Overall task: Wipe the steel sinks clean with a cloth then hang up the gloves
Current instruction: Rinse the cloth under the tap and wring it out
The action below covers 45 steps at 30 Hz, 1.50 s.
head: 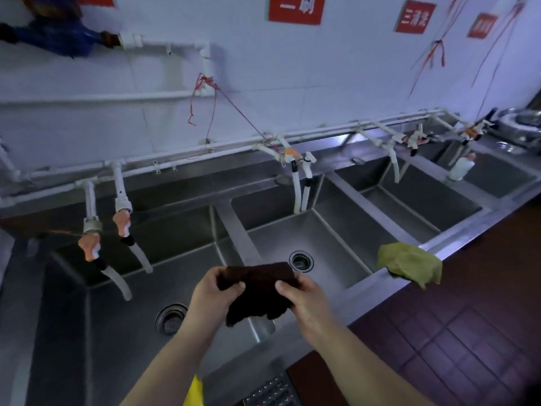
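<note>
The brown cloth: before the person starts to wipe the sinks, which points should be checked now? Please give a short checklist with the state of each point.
1. Brown cloth held by left hand and right hand: ok.
2. Cloth folded flat for wiping: not ok, it hangs bunched.
3. Cloth wet or clean: cannot tell.
4. Near sink free of objects: ok.
5. Middle sink free of objects: ok.
6. Green cloth off the rim: not ok, it lies on the front edge.
</note>
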Motion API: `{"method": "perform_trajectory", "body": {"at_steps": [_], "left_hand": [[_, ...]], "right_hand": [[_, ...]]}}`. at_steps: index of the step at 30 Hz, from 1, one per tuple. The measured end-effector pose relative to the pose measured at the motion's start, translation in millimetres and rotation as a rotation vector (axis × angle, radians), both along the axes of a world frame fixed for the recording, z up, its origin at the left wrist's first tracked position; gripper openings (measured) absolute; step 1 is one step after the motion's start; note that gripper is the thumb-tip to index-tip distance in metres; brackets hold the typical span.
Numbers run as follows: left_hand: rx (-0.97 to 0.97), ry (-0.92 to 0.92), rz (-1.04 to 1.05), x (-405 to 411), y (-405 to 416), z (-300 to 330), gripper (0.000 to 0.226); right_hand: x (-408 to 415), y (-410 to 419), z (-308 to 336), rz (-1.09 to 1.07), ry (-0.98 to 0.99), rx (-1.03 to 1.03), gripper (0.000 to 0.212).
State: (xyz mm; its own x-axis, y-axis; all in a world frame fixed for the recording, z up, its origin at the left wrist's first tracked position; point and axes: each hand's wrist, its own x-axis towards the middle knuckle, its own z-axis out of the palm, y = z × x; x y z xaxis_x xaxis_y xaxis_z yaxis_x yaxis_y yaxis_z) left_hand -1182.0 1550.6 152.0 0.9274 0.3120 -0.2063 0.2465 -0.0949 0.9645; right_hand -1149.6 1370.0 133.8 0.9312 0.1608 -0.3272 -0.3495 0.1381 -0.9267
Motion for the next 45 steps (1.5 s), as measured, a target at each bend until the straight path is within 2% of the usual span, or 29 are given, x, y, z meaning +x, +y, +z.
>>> {"method": "perform_trajectory", "body": {"at_steps": [5,8,12,15,18,27,34,38,45], "left_hand": [[-0.005,0.095,-0.168,36,-110,-3,0.021],[0.087,0.137,-0.294,60,-192,-8,0.016],[0.126,0.143,-0.342,83,-289,-12,0.013],[0.093,0.156,-0.389,97,-344,-13,0.02],[0.041,0.156,-0.395,117,-388,-14,0.013],[-0.125,0.184,-0.365,211,-504,-44,0.009],[-0.199,0.229,-0.474,317,-601,-53,0.003],[-0.19,0.243,-0.573,377,-665,-50,0.006],[-0.19,0.299,-0.731,438,-777,-65,0.015]], "right_hand": [[21,-112,-5,-0.113,-0.111,-0.176,0.01],[40,-193,-8,-0.157,-0.213,-0.317,0.008],[62,-290,-14,-0.207,-0.283,-0.466,0.009],[68,-347,-23,-0.215,-0.28,-0.546,0.009],[77,-391,-29,-0.264,-0.275,-0.599,0.009],[149,-497,-44,-0.396,-0.181,-0.657,0.016],[236,-585,-35,-0.482,-0.095,-0.631,0.013],[278,-643,-22,-0.587,-0.079,-0.63,0.021],[324,-752,-28,-0.713,-0.001,-0.589,0.018]]}}
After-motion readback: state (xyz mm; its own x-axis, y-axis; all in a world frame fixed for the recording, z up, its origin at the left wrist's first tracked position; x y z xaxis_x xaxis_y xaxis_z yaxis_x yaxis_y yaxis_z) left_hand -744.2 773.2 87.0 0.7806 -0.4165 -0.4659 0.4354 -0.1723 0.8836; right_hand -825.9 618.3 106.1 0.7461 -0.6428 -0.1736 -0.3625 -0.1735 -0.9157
